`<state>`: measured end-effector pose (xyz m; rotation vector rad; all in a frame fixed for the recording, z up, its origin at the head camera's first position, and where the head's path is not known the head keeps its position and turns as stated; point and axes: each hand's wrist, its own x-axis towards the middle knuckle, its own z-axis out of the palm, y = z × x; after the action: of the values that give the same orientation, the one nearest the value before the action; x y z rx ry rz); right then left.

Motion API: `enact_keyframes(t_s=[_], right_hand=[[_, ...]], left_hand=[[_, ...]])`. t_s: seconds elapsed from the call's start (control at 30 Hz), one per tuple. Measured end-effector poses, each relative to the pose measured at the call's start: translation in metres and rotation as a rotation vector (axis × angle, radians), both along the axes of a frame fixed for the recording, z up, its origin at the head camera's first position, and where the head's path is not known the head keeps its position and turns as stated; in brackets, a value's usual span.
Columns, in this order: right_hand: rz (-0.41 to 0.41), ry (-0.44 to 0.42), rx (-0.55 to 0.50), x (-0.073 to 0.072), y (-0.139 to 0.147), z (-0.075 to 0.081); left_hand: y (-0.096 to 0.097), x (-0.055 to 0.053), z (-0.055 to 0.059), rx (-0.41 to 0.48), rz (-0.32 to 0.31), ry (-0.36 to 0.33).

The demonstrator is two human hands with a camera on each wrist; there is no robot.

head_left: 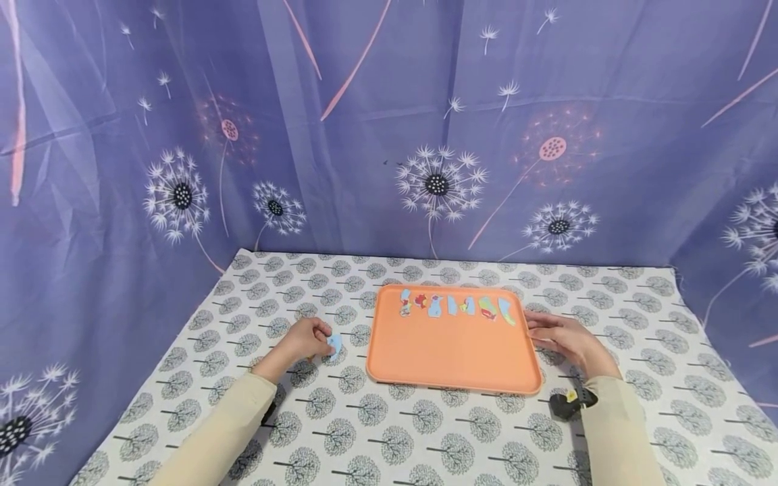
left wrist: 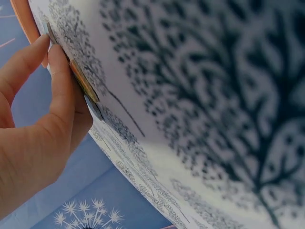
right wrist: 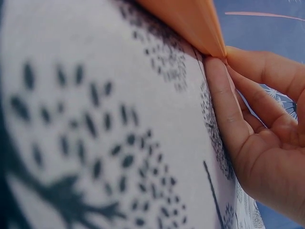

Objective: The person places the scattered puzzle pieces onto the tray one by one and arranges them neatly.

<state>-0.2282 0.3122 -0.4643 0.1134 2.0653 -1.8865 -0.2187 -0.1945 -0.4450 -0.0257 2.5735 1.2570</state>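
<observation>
My left hand [head_left: 308, 339] is left of the orange tray [head_left: 450, 358], low over the cloth. Between its thumb and forefinger it pinches a light-blue puzzle piece [head_left: 335, 343], seen edge-on in the left wrist view. Other thin pieces [left wrist: 85, 82], one with an orange and yellow edge, lie beside those fingers, partly hidden by the hand in the head view. At the tray's right side, my right hand [head_left: 562, 337] holds the rim [right wrist: 217, 45] between thumb and fingers. Along the tray's far edge several printed puzzle pieces [head_left: 452, 306] lie in a row.
A white cloth [head_left: 395, 442] printed with grey trees covers the table. Purple curtains [head_left: 365, 169] with dandelions hang behind it and at both sides. A dark band with a black device [head_left: 566, 405] sits on the right wrist.
</observation>
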Motion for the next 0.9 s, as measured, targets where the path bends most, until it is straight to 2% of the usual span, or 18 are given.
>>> enact_keyframes(t_s=[0.33, 0.53, 0.73, 0.9], right_hand=[[0.005, 0.006, -0.017, 0.001, 0.001, 0.000], [0.006, 0.009, 0.005, 0.000, 0.002, 0.001], [0.000, -0.003, -0.001, 0.001, 0.000, 0.004], [-0.004, -0.006, 0.007, 0.002, 0.000, 0.003]], left_hand=[[0.003, -0.002, -0.003, -0.034, -0.018, 0.026], [0.010, -0.001, 0.002, -0.006, -0.014, 0.010], [0.014, -0.002, 0.002, 0.100, 0.027, -0.036], [0.015, -0.009, 0.001, 0.243, 0.049, -0.080]])
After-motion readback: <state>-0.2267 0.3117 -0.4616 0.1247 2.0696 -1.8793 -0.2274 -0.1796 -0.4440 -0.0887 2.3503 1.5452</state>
